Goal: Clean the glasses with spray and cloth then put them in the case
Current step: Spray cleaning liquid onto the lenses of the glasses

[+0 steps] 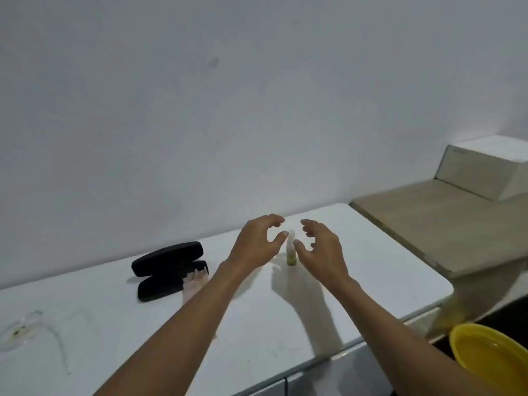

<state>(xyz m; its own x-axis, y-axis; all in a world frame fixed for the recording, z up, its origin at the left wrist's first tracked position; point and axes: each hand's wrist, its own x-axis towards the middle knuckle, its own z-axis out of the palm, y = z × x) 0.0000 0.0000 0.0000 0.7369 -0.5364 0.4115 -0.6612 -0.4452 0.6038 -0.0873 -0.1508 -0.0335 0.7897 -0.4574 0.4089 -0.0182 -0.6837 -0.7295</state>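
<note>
On the white surface [371, 252], just past centre, a small spray bottle [291, 248] stands upright with a pale top and a yellowish-green base. I have both hands up around it. My left hand [258, 242] sits at the bottle's 9 o'clock and my right hand [321, 250] at its 3 o'clock, each with the fingers spread wide and curled, holding nothing. Whether a fingertip brushes the bottle I cannot tell; the picture is soft there.

I judge this to be the spray step, at its very start: the bottle is not yet gripped. The next move calls for closing one hand round the body without tipping it, since it looks narrow and light, and freeing the other for the glasses.

Off at 9 o'clock from the bottle lies the black case [170, 271], open, lid toward the wall. Something pale and pinkish [193, 285] sits at its right end, partly behind my left forearm; it may be the cloth, but I cannot be sure. Near the lower left edge lies a faint, clear shape [20, 331] that could be the glasses, too dim to confirm.

Behind the surface rises a plain white wall [228, 95]. At 2 o'clock a lower wooden top [428, 224] carries a pale box [483, 170], and a yellow bowl [491, 358] shows at 4 o'clock.
</note>
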